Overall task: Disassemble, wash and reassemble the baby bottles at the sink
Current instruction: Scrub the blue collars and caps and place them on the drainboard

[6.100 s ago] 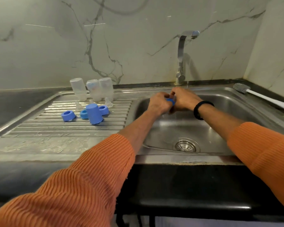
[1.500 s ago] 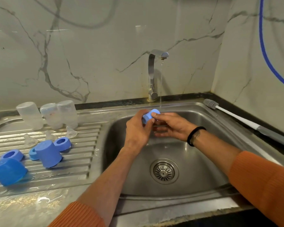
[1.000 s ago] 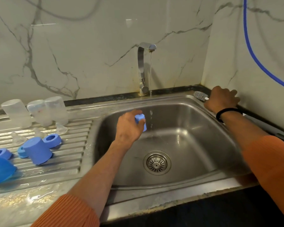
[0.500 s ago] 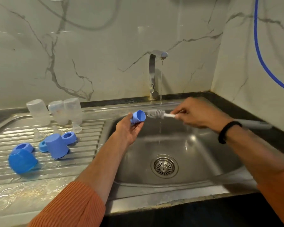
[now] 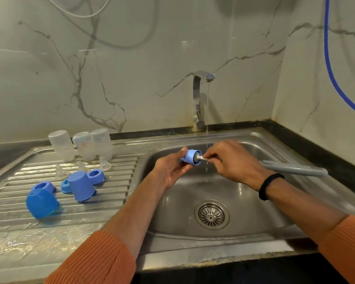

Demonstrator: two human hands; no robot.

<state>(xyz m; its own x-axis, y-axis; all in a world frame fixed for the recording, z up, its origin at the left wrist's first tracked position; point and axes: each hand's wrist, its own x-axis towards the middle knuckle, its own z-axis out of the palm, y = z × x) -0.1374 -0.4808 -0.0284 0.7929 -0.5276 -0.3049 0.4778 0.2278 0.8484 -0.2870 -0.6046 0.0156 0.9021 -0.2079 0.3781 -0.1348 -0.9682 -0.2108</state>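
Note:
Over the steel sink (image 5: 254, 144), my left hand (image 5: 170, 171) holds a small blue bottle cap (image 5: 190, 156) on its side, mouth to the right. My right hand (image 5: 232, 162) grips a bottle brush (image 5: 295, 169) by its stem; the grey bristle head sits inside the cap and the grey handle sticks out to the right. Three clear bottles (image 5: 81, 145) stand upside down on the drainboard (image 5: 115, 193). Clear teats (image 5: 105, 163) and blue collars (image 5: 95, 176) lie in front of them. Two blue caps (image 5: 80, 186) (image 5: 41, 202) lie there too.
The tap (image 5: 199, 99) at the back runs a thin stream of water just right of the cap. The drain strainer (image 5: 211, 215) is in the basin floor. A blue hose (image 5: 334, 78) hangs on the right wall. Marble walls close in behind and to the right.
My right hand picked the brush up from the sink's right rim and carried it left. Half a second ago its bristles were outside the cap; now they are inside it.

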